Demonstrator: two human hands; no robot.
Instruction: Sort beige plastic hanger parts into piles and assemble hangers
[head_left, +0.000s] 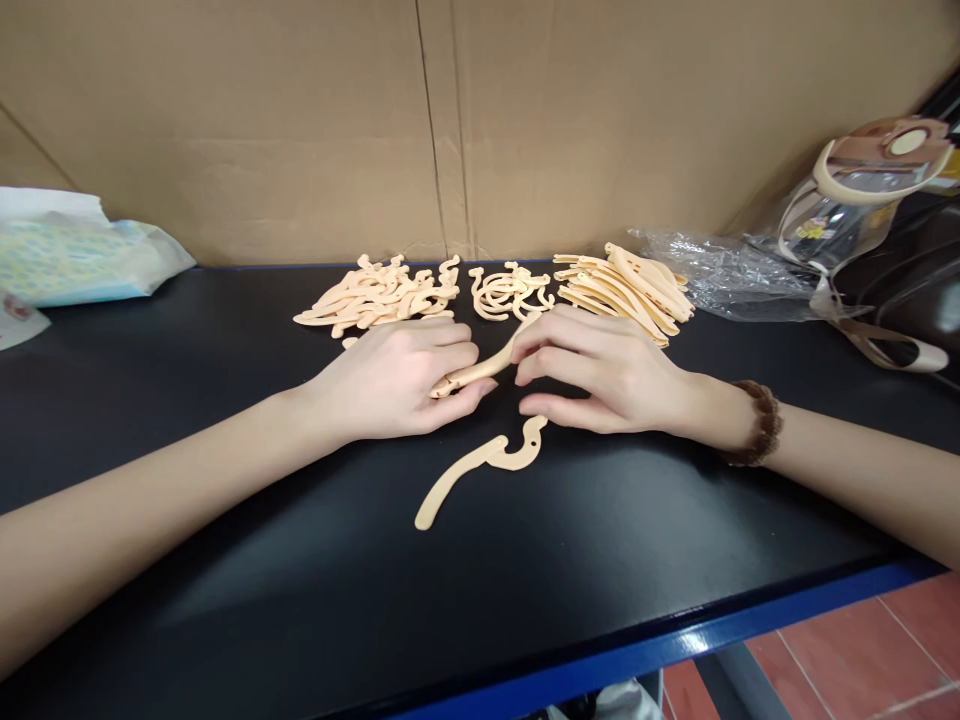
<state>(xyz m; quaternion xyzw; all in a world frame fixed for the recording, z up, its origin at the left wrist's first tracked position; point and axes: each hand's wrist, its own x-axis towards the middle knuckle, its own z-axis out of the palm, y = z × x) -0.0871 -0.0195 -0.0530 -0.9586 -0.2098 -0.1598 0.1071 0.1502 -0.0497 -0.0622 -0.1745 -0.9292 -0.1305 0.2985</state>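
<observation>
A long, slightly curved beige plastic hanger arm point(491, 368) spans the gap between my two hands above the black table. My left hand point(409, 375) is closed on its near end, with the thumb below and the fingers curled over. At the far end, my right hand point(604, 370) has its bent fingers against the arm, its thumb held lower and apart; the contact is partly hidden. Just below the hands lies another beige hanger piece point(459, 482) with a hook-shaped end point(525, 450), its tip close to my right thumb.
Behind my hands are piles of beige hanger parts point(375, 295), small curved hooks point(510, 292) and long arms point(626, 290). Clear plastic film point(727, 275) and a clear bottle point(844, 215) with a strap stand right. A soft packet point(90, 255) lies left. Cardboard point(300, 120) walls the back.
</observation>
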